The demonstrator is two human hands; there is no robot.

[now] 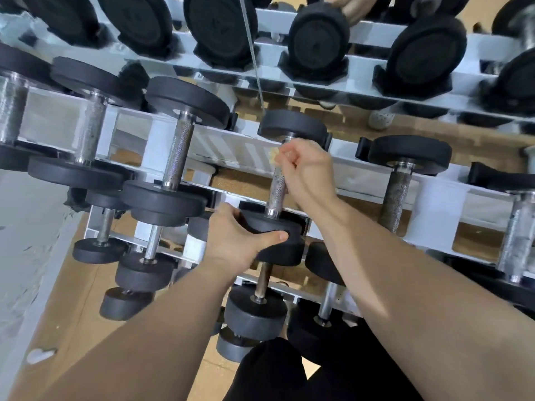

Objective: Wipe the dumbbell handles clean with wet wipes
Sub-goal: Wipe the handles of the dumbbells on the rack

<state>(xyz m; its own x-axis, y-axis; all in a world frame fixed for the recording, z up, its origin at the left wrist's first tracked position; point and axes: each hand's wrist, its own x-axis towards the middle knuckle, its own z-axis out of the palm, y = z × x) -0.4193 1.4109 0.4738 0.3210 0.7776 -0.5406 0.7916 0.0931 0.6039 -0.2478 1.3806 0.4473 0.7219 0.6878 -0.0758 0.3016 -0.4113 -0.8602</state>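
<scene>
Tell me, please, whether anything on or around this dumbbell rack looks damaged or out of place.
One dark handle, on the dumbbell right of the right hand, looks brownish and dull beside the shiny handle further left, perhaps rust or grime. A white scrap lies on the floor at lower left.

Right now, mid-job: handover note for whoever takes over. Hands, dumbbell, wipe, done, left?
Left hand: grips the near head of the dumbbell, which sits on the white rack.
Right hand: curled round the top of its handle, wipe bunched under the fingers.
Done: cannot tell which handles are already wiped.
Left: the handle's bare lower stretch, then likely the neighbouring dumbbells.
</scene>
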